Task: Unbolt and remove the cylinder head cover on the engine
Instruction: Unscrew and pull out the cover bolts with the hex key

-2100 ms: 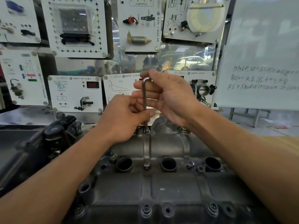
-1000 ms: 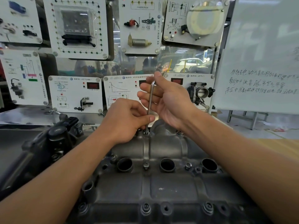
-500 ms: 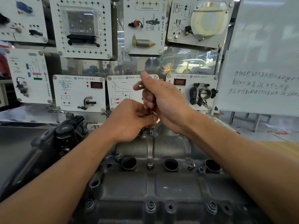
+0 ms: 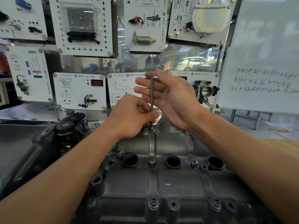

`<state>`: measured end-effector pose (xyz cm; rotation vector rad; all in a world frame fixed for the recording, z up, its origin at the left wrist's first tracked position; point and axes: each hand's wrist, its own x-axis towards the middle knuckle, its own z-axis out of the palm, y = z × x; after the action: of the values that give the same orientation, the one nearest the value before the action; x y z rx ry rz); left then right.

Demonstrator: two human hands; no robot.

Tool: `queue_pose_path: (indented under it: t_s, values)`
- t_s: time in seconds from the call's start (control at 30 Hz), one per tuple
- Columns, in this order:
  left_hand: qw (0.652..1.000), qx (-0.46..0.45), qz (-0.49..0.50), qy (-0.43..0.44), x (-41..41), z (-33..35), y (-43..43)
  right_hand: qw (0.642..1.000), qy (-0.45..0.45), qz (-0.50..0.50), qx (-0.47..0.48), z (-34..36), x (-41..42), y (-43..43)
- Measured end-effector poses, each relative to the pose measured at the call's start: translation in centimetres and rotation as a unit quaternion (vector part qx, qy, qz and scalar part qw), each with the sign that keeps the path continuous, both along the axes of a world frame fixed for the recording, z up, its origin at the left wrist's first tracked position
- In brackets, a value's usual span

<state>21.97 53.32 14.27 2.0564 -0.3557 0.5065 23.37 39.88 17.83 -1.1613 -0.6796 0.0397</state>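
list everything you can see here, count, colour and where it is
cylinder head cover: 1, dark grey, bottom centre
round wells: 3, dark, in a row across the cover
bolts: several, grey, along the cover's near edge and middle
hex key: 1, dark, upright on a bolt at the cover's far edge
black part: 1, black, left of the cover
panels: 8, white, across the background
whiteboard: 1, white with handwriting, right
left hand: 1, pinches the key low, near the bolt
right hand: 1, pinches the key's top under the thumb, fingers straight
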Motion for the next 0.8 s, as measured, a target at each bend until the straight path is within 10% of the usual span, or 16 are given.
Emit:
queue_pose_path:
  t_s: [0.8]
  values:
    - [0.999,0.031,0.035,-0.006,-0.07,0.06,-0.06,0.998,0.048,0.033,0.007,0.4,0.27,-0.28]
